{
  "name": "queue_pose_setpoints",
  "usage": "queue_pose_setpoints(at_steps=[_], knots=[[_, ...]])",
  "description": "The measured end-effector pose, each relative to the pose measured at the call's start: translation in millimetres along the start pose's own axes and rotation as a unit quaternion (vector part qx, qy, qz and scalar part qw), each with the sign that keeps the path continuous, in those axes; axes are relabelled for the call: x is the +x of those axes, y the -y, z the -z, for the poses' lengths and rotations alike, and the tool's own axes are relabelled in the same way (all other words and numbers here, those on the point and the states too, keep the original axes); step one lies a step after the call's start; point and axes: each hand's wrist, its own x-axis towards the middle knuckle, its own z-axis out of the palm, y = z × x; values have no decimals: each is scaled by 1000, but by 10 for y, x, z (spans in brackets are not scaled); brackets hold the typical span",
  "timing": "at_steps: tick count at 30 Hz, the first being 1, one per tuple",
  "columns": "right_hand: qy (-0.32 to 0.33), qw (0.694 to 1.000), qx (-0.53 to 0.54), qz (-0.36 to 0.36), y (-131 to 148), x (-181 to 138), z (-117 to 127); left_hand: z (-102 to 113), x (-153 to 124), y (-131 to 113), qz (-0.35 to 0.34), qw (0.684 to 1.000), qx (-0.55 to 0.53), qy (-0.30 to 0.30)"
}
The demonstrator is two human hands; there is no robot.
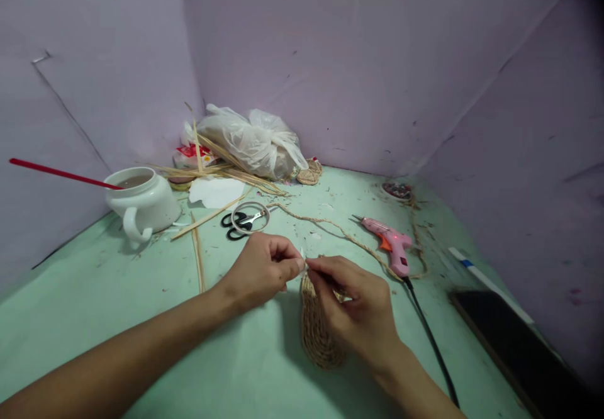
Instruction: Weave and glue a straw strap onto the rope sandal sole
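Note:
Above a woven straw sole-shaped piece (pixel 317 337), my left hand (pixel 264 268) and my right hand (pixel 361 306) meet with pinched fingertips. Between them shows a small white scrap (pixel 303 258), too little visible to name its kind. My right hand covers part of the woven piece, whose coiled rows run lengthwise. Just beyond my left hand lie black-handled scissors (pixel 238 223) with a round ring (pixel 250 217) over them. A pink glue gun (pixel 394 243) rests on the table to the right of my right hand, its nozzle pointing left.
A white pot (pixel 151 202) holding liquid and a red stick (pixel 61 173) stands at left. Dry straw strips (pixel 226 170) and a tied plastic bag (pixel 259 139) are at the back. A braided cord (pixel 325 221) crosses the table. A dark flat object (pixel 509 350) lies right.

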Motion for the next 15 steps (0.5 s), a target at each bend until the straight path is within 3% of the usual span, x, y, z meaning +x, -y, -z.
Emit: queue_pose_setpoints(at_steps=[5,7,10,15], knots=[[-58,974,80,-202,22,44,3,14,25,49,-23,998,-52,-6],[-59,963,113,-239,23,52,13,10,19,58,-33,997,-67,7],[-50,978,77,-185,16,40,14,-24,-5,52,-41,998,-55,13],[-53,996,0,-73,21,19,-1,-125,-20,65,1,998,-56,-31]])
